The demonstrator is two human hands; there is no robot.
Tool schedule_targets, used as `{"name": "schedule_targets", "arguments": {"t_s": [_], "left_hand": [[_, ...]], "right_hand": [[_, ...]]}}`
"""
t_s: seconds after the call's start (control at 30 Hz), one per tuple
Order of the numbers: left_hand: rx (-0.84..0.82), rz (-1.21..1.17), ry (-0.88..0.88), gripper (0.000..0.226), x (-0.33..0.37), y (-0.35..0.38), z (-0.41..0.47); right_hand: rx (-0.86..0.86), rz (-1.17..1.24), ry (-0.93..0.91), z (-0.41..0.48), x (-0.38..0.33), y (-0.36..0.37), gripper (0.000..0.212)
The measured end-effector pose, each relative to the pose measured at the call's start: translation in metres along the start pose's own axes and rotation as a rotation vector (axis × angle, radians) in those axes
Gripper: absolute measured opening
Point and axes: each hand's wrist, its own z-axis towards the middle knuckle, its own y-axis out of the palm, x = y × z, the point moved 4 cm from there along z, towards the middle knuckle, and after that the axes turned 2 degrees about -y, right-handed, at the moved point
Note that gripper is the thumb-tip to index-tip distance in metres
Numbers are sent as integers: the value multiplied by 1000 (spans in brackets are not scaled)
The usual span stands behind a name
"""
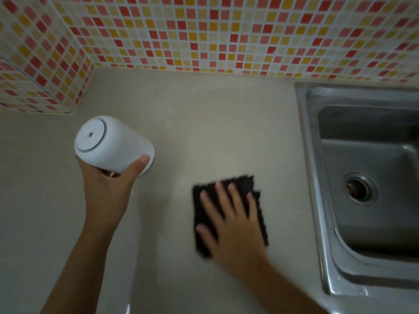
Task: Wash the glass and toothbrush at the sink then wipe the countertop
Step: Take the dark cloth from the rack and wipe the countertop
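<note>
Left hand (106, 186) gripping base-up white cup (113, 143), right hand (235, 227) pressing cloth (243, 181)

Dim, soft blur, bowed wide-angle edges

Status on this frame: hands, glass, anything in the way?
Left hand grips white glass, bottom up. Right hand flat on dark cloth on countertop. Toothbrush not in view. Nothing near the cloth.
</note>
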Motion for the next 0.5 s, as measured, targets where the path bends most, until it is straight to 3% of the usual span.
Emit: {"name": "schedule_targets", "arguments": {"t_s": [0.1,0.2,0.3,0.37,0.5], "left_hand": [[-12,8,14,87,3,12,4],[-26,34,32,89,1,24,6],[-36,36,34,89,-4,35,7],[-51,44,32,90,-7,41,7],[-87,49,30,87,-1,48,12]], "right_hand": [[-52,37,-116,-15,-31,6,67],[1,62,-173,50,-21,6,63],[84,41,-16,157,13,-1,61],[16,21,108,220,41,-10,63],[-13,8,172,259,90,-24,64]]}}
